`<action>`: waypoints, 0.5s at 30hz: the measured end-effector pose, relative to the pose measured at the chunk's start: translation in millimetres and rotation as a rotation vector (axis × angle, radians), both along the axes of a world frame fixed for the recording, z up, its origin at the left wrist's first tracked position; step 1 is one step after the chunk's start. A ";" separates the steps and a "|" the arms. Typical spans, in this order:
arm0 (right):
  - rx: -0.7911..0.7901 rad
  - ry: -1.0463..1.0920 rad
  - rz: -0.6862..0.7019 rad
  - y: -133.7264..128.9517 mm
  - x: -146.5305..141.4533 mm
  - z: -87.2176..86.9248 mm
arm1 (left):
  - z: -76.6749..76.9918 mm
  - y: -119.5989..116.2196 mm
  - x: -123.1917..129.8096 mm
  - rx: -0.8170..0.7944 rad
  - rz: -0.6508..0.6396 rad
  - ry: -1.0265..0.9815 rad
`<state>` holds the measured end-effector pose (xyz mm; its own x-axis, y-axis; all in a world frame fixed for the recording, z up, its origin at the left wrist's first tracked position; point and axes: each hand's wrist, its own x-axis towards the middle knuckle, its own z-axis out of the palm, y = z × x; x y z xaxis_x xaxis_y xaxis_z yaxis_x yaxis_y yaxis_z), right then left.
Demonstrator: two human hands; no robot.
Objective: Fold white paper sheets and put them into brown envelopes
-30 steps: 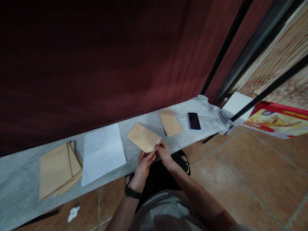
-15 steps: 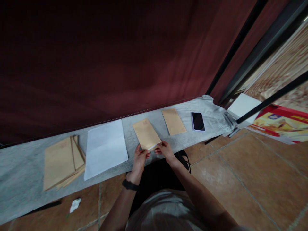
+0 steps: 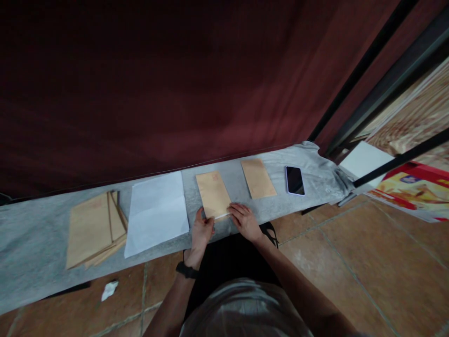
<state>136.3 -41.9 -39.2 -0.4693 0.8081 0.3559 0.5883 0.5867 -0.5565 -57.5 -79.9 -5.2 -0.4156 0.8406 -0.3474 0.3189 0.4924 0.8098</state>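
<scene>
Brown envelope (image 3: 213,193) lies just beyond our hands, left hand (image 3: 202,230) pinching its near left corner, right hand (image 3: 246,223) with fingers together on the right one, thumb unclear, so we should press evenly, without bending the white edge (image 3: 221,216).

phone (image 3: 295,180): table (image 3: 31,243), right end | white scrap (image 3: 110,290): floor (image 3: 326,276) | red-yellow box (image 3: 417,189): beyond table's right end

"How are the arms set?"
"Left forearm (image 3: 170,299) and right forearm (image 3: 294,285) slant inward"
"And the 2 hands?"
"Left hand (image 3: 202,232), fingers bent; right hand (image 3: 246,222), back upward, fingers together, pointing leftward"
</scene>
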 end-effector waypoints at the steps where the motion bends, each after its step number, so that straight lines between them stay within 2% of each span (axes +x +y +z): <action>1: 0.010 -0.025 0.008 0.0 0.4 -1.3 | 1.1 -4.2 -2.0 -0.018 -0.026 0.140; 4: 0.026 -0.066 -0.014 -1.6 0.2 -3.5 | 3.4 -15.8 -1.6 0.044 -0.101 0.545; 7: 0.040 -0.095 -0.027 -3.4 -1.6 -4.0 | 2.6 -11.0 8.5 0.334 -0.328 0.718; 9: 0.053 -0.112 -0.024 -4.0 -2.4 -4.3 | 0.1 6.8 15.1 0.516 -0.521 0.772; 10: 0.060 -0.115 -0.024 -4.0 -2.6 -4.5 | -1.5 19.4 16.7 0.549 -0.584 0.809; 12: 0.072 -0.114 -0.026 -3.9 -2.5 -5.1 | -5.4 48.6 14.8 0.530 -0.667 0.877; 15: 0.082 -0.105 -0.017 -3.5 -1.9 -5.4 | -11.6 90.5 1.4 0.405 -0.715 0.940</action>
